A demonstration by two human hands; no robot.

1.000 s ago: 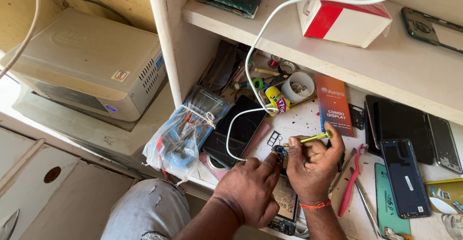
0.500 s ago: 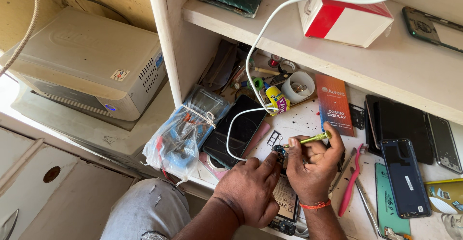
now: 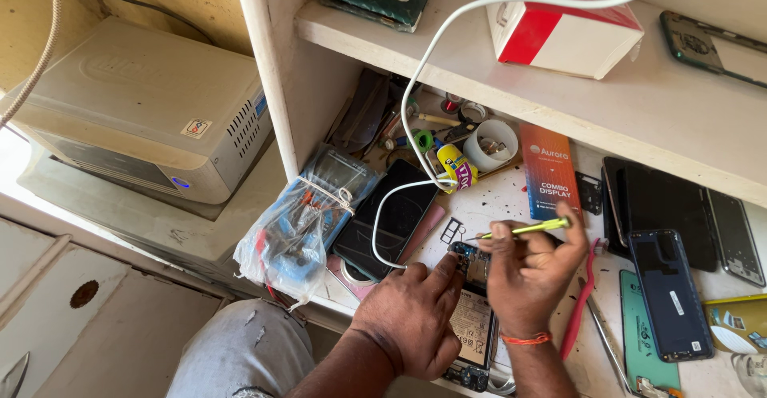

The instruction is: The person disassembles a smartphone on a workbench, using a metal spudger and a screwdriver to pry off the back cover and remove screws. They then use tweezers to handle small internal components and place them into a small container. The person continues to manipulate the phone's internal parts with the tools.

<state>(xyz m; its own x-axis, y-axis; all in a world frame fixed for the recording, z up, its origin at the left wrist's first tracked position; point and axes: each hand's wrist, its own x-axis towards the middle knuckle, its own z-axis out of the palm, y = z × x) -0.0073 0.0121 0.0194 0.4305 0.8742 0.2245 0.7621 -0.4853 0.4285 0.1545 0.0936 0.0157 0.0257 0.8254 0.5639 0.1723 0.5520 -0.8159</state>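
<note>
An opened phone [image 3: 471, 318] with its back off lies on the white bench, battery and circuit board showing. My left hand [image 3: 411, 318] rests on its left edge, fingers pressed against the top of the board. My right hand [image 3: 531, 274] is closed around a thin yellow-green tool [image 3: 531, 227], held level with its metal tip over the phone's upper end. An orange band circles my right wrist.
A black phone [image 3: 395, 214] with a white cable [image 3: 415, 118] lies left of the work. A bagged multimeter [image 3: 307, 214], pink tweezers [image 3: 579, 310], several phones [image 3: 671, 286], an orange box [image 3: 550, 170], a cup [image 3: 491, 144] and a grey unit [image 3: 136, 114] surround it. A shelf [image 3: 607, 102] overhangs.
</note>
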